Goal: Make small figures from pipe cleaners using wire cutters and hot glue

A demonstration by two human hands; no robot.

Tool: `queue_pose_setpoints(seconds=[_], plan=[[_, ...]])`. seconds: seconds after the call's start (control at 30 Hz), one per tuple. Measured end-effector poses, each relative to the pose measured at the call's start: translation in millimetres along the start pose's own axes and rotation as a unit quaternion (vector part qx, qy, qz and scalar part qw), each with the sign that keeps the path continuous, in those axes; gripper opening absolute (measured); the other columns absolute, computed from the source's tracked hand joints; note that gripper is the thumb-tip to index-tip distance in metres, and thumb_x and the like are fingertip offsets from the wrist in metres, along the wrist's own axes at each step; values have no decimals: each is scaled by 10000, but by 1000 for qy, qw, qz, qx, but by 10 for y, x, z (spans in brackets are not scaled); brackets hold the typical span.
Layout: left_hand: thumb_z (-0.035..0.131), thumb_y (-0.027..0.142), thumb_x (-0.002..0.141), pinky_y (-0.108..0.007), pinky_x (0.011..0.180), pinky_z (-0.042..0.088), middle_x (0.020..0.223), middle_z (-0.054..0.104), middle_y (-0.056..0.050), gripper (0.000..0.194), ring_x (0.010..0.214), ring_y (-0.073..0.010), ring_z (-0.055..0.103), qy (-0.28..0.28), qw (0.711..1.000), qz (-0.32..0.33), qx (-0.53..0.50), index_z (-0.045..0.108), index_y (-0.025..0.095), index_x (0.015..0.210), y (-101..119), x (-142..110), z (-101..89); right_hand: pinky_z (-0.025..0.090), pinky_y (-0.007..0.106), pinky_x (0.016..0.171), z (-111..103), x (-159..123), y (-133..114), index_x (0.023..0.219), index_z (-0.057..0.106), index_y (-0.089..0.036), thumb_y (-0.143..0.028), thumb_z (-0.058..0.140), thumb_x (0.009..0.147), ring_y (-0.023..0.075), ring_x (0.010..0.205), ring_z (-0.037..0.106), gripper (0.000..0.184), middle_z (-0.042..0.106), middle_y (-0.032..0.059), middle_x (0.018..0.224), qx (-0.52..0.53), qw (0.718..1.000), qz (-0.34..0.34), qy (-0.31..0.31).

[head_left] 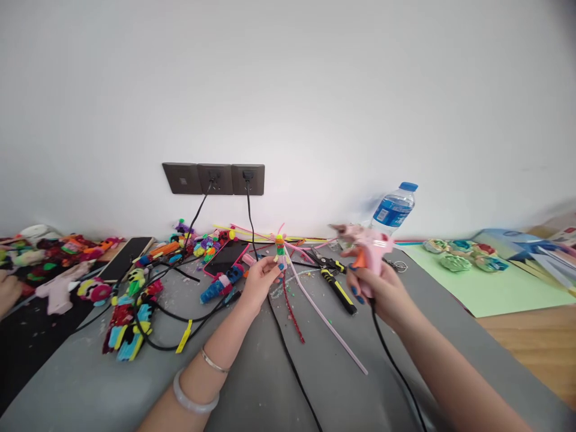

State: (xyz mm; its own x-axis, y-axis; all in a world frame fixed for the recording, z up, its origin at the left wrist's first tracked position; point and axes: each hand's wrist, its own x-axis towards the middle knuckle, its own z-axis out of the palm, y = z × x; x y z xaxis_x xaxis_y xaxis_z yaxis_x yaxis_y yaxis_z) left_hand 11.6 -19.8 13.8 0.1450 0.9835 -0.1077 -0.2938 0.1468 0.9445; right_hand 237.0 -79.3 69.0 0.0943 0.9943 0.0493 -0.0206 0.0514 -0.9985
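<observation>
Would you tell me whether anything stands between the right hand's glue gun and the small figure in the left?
Nothing visible stands between the glue gun and the small figure; the pliers lie on the table below.

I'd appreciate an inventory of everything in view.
Wallplates: three, brown, wall
Bottle: one, clear, back
Glue guns: two, pink, left, right
Figurine: one, multicoloured, centre
Pliers: one, black-yellow, centre
Stems: several, mixed, centre
Phones: two, black, left
Crafts: many, mixed, left
Cables: several, black, grey table
Keyring: one, silver, right
Rosettes: five, mixed, green sheet
Papers: some, blue, right
Bangles: two, pale, left forearm
Another's hand: one, left edge
Left hand: one, centre
Right hand: one, right
</observation>
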Motion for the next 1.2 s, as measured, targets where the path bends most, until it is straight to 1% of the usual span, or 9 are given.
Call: queue_pose_setpoints(seconds=[0.07, 0.13, 0.23, 0.3, 0.4, 0.57, 0.73, 0.83, 1.2], plan=[[874, 428, 572, -237, 617, 469, 768, 696, -25, 452, 657, -134, 630, 10, 1000, -1, -7, 707, 158, 893, 6, 12, 0, 257, 258, 437, 197, 131, 107, 949, 558, -217, -303, 608, 743, 108, 402, 330, 229, 399, -88, 457, 24, 999, -15, -34], [873, 421, 574, -239, 621, 469, 783, 699, -28, 450, 667, -136, 633, 17, 1000, 2, -9, 707, 158, 899, 11, 24, 0, 275, 266, 461, 277, 186, 227, 936, 571, -207, -319, 594, 762, 117, 449, 350, 209, 391, -75, 496, 40, 997, -8, -65], [853, 448, 594, -239, 609, 467, 793, 701, -37, 446, 675, -141, 631, 20, 1000, 10, -8, 712, 156, 901, 17, 34, -2, 289, 276, 481, 239, 162, 357, 908, 575, -204, -398, 632, 780, 127, 518, 397, 239, 428, -36, 613, 63, 992, 12, -104], [844, 455, 604, -241, 607, 469, 813, 706, -45, 442, 675, -142, 630, 24, 1000, 11, -7, 712, 157, 901, 21, 36, -3, 284, 280, 477, 184, 118, 390, 876, 571, -209, -493, 635, 815, 127, 525, 388, 298, 421, -27, 640, 62, 992, 15, -112], [840, 446, 617, -257, 625, 484, 843, 710, -53, 418, 687, -153, 635, 19, 1000, 18, 2, 708, 166, 899, 18, 31, -1, 280, 280, 465, 143, 56, 386, 887, 586, -210, -612, 600, 843, 132, 505, 374, 404, 402, -32, 606, 27, 994, -10, -104], [819, 443, 650, -286, 668, 512, 856, 710, -55, 383, 709, -172, 648, 17, 1000, 23, 10, 708, 181, 906, -9, 15, 10, 307, 276, 430, 150, -44, 436, 880, 588, -194, -655, 503, 898, 118, 400, 384, 469, 518, -10, 547, -59, 990, -11, -131], [818, 437, 660, -285, 661, 520, 841, 724, -64, 352, 719, -187, 660, 14, 1000, 23, 12, 721, 185, 886, -25, 3, 15, 315, 273, 447, 141, -103, 577, 849, 607, -190, -636, 480, 918, 120, 416, 340, 469, 434, -35, 473, -102, 988, -24, -112], [809, 433, 677, -282, 665, 521, 822, 717, -59, 332, 724, -187, 657, 8, 1000, 22, 19, 724, 189, 886, -15, -11, 23, 315, 271, 464, 129, -108, 611, 816, 610, -189, -621, 470, 926, 122, 446, 329, 467, 407, -34, 479, -109, 988, -36, -104], [799, 386, 687, -271, 679, 494, 850, 703, -61, 298, 758, -186, 632, -3, 999, 22, 44, 734, 191, 902, -14, -16, 27, 295, 266, 468, 115, -109, 582, 882, 622, -171, -635, 496, 906, 117, 467, 316, 482, 409, -34, 500, -107, 988, -6, -108]])
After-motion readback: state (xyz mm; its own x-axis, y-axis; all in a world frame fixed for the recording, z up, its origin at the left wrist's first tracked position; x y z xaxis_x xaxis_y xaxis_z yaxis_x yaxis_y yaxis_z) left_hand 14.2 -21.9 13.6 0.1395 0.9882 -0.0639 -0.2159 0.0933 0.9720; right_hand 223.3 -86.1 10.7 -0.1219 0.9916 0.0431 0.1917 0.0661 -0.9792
